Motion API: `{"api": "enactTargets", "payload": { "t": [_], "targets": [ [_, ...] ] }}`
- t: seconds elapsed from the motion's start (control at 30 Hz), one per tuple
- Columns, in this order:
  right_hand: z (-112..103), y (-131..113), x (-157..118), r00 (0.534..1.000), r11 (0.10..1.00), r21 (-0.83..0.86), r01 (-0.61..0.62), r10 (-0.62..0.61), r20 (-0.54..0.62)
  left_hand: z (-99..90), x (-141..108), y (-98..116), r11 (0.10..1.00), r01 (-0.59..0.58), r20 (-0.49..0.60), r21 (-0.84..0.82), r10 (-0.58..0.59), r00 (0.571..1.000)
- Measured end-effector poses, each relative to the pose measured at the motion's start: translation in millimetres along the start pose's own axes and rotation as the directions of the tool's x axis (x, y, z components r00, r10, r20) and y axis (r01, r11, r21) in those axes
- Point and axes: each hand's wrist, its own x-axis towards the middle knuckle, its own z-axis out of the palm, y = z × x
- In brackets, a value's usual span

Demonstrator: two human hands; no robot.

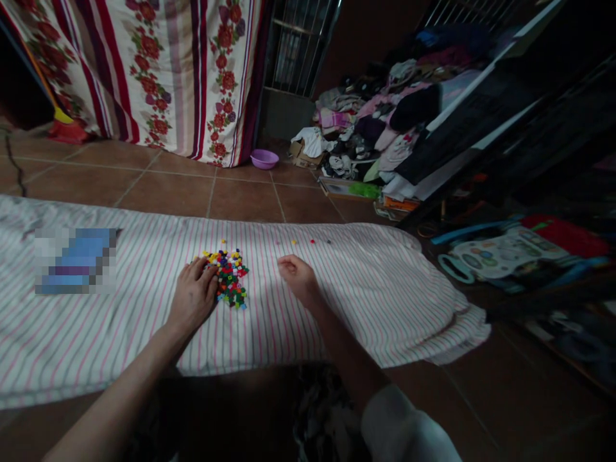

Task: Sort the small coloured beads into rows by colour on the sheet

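A heap of small colourful plastic pieces (233,277) lies on the striped cloth (385,301). My left hand (195,289) rests palm down against the heap's left side, its fingers apart and their tips touching the pieces. To the right of the heap, my right hand (297,274) hovers over or rests on the cloth with its fingers curled together; whatever they may pinch is too small to see. Beyond the hands, a loose row holds a yellow piece (294,242), a red piece (312,241) and a dark piece (329,242). Another yellow piece (223,241) sits behind the heap.
A blurred-out blue rectangular item (79,260) lies on the cloth at left. On the tiled floor beyond stand a purple basin (264,159) and a large pile of clothes (375,122). A flowered curtain (168,77) hangs behind. Dark furniture and a colourful baby item (500,256) are at right.
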Motion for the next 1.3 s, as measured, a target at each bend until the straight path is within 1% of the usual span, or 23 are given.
{"api": "enactTargets", "payload": {
  "t": [0.03, 0.1, 0.17, 0.23, 0.37, 0.5, 0.67, 0.77, 0.93, 1.03, 1.1, 1.2, 1.3],
  "targets": [
    [10.1, -9.1, -11.1, 0.998, 0.999, 0.007, 0.032, -0.032, 0.054, -0.6, -0.1, -0.1, 1.0, 0.003, 0.004, -0.005, -0.002, 1.0],
    [25.5, -23.7, -30.9, 0.989, 0.997, -0.001, 0.077, -0.076, 0.124, -2.4, -0.3, -0.3, 1.0, -0.002, 0.014, -0.01, 0.002, 1.0],
    [34.3, -32.7, -45.4, 0.979, 0.993, -0.043, 0.111, -0.102, 0.177, -4.8, -0.8, -0.4, 1.0, -0.014, 0.025, -0.011, 0.015, 1.0],
    [38.3, -37.1, -54.0, 0.971, 0.983, -0.117, 0.141, -0.114, 0.209, -7.1, -1.8, -0.9, 1.0, -0.022, 0.03, -0.019, 0.023, 0.999],
    [41.4, -40.4, -58.4, 0.963, 0.944, -0.267, 0.193, -0.13, 0.236, -9.5, -4.8, -3.4, 0.999, -0.034, 0.03, -0.038, 0.035, 0.999],
    [45.5, -43.3, -57.0, 0.95, 0.907, -0.361, 0.216, -0.109, 0.294, -9.9, -6.6, -5.9, 0.998, -0.049, 0.033, -0.039, 0.05, 0.998],
    [45.8, -46.5, -56.8, 0.941, 0.882, -0.412, 0.228, -0.091, 0.327, -11.1, -9.8, -5.7, 0.997, -0.068, 0.025, -0.042, 0.069, 0.997],
    [44.5, -48.3, -57.5, 0.938, 0.873, -0.422, 0.245, -0.104, 0.33, -12.0, -13.1, -4.8, 0.995, -0.087, 0.011, -0.037, 0.088, 0.996],
    [44.2, -45.8, -58.5, 0.94, 0.88, -0.384, 0.279, -0.168, 0.296, -13.8, -17.9, -6.4, 0.992, -0.111, 0.0, -0.053, 0.112, 0.994],
    [41.9, -38.4, -55.0, 0.948, 0.922, -0.295, 0.251, -0.172, 0.268, -15.3, -20.5, -8.8, 0.992, -0.108, 0.001, -0.069, 0.108, 0.994],
    [37.8, -30.5, -48.7, 0.959, 0.95, -0.224, 0.217, -0.165, 0.229, -16.1, -22.2, -10.2, 0.992, -0.107, 0.003, -0.067, 0.108, 0.994],
    [26.1, -15.5, -34.0, 0.978, 0.965, -0.174, 0.198, -0.183, 0.099, -16.5, -24.0, -11.5, 0.992, -0.111, -0.003, -0.052, 0.111, 0.994],
    [9.5, -0.4, -18.3, 0.979, 0.958, -0.219, 0.187, -0.201, -0.043, -15.2, -24.2, -11.6, 0.993, -0.113, -0.015, -0.046, 0.112, 0.994]
  ]
}}
